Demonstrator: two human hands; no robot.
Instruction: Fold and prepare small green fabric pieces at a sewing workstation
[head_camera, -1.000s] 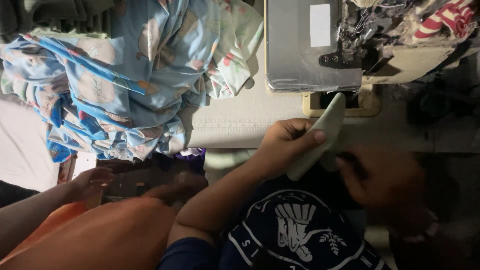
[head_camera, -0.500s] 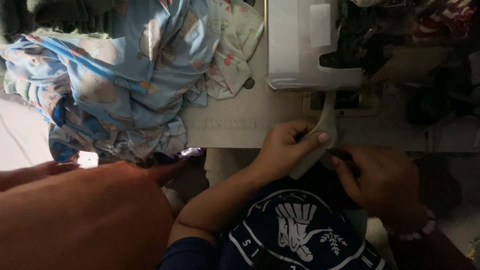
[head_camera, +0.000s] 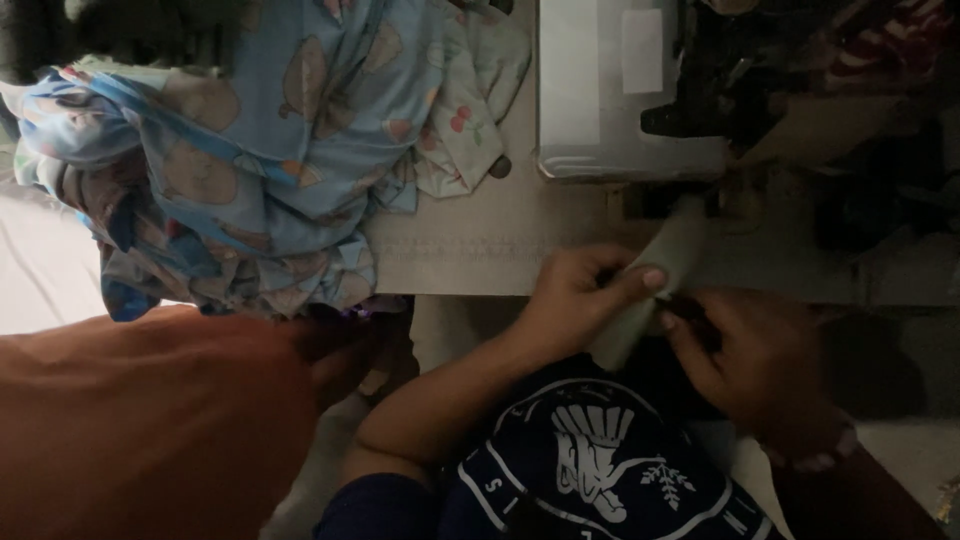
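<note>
Fingers of the left hand pinch a pale fabric strip at the table edge, below the sewing machine. Far left lies a blue printed cloth pile. The right hand grips the strip's lower part; its fingers are curled closed.

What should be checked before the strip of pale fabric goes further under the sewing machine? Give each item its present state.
1. Left hand grips the pale fabric strip: ok.
2. Right hand touches the strip's lower part: ok.
3. Strip's far end reaches the sewing machine: ok.
4. Strip lies flat under the needle: cannot tell, too dark.
5. Blue printed cloth pile lies apart from the strip: ok.
6. Fingers away from the needle: cannot tell.
</note>
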